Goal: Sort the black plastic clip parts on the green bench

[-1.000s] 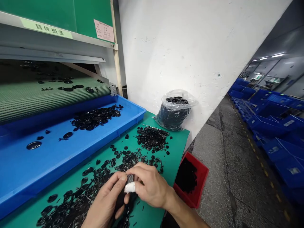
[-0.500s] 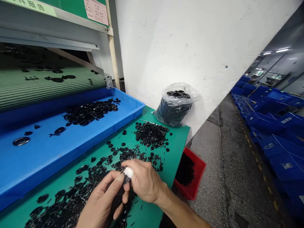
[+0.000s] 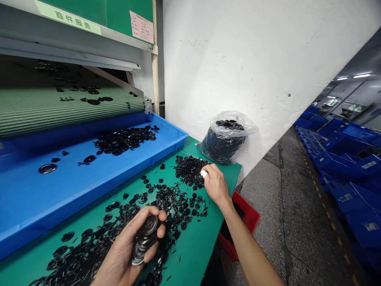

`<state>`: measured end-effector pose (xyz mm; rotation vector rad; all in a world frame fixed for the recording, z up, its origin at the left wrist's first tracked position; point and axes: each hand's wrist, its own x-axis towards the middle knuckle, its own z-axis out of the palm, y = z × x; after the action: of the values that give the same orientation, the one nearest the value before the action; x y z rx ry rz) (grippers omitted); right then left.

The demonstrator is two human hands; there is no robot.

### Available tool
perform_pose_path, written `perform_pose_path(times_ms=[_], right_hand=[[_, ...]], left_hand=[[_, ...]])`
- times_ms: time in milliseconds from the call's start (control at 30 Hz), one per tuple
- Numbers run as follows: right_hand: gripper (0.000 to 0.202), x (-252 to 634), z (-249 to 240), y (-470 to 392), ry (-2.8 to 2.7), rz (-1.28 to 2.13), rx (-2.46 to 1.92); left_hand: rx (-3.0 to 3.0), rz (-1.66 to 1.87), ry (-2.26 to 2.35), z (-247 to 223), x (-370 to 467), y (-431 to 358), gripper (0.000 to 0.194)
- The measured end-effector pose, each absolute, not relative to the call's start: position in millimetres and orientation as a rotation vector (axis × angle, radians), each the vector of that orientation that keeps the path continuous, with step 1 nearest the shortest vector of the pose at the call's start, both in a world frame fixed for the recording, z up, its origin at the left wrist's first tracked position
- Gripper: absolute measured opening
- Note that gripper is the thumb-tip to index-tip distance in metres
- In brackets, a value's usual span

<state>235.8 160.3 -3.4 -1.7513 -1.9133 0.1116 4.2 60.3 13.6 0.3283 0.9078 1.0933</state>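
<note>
A stack of black discs (image 3: 145, 239) sits in the left hand (image 3: 125, 254), low over the near edge of the green bench (image 3: 193, 254). The discs are flat, round and glossy, each with a raised ring on its face, and they lie edge to edge in a short, slightly slanted column. The left fingers are curled around the column, the thumb pressing on its top disc.

The right hand (image 3: 214, 183) is stretched out to the far pile of small black parts (image 3: 190, 171) near the back of the bench; one finger wears a white wrap (image 3: 204, 173). Its fingers are bent down onto the pile, but whether they pinch a piece cannot be told from here.

Judging by this, the step in hand is gathering: one hand keeps the collected stack while the other fetches another piece. The next move would call for a clean pick of a single disc from among tangled scraps, and for keeping the stack squared so that it does not slip.

More loose parts (image 3: 98, 246) litter the bench. Beside it lies a blue tray (image 3: 44, 206) below a green conveyor belt (image 3: 59, 113); a filled plastic bag (image 3: 223, 139) leans on the wall and a red bin (image 3: 248, 214) stands on the floor.
</note>
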Motion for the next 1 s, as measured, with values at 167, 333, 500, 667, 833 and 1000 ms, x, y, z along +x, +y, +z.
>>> perform_pose_path(times_ms=[167, 333, 500, 667, 833, 1000], right_hand=[[0.030, 238, -4, 165, -1.966, 0.118, -1.804], [0.030, 234, -2, 168, -1.983, 0.091, -1.861], [0.037, 238, -4, 171, -1.983, 0.106, -1.870], [0.037, 223, -4, 170, -2.110, 0.261, -1.704], [0.040, 197, -3, 158, -2.199, 0.539, -1.375], [0.051, 196, -3, 159, -2.052, 0.776, -1.277]], left_hand=[[0.372, 1.098, 0.862, 9, 4, 59, 0.020], [0.404, 1.043, 0.845, 11, 5, 59, 0.025], [0.392, 1.066, 0.836, 6, 4, 59, 0.025], [0.376, 1.105, 0.792, 3, 3, 61, 0.017], [0.322, 1.175, 0.742, 6, 1, 62, 0.033], [0.375, 1.154, 0.827, 4, 0, 63, 0.013]])
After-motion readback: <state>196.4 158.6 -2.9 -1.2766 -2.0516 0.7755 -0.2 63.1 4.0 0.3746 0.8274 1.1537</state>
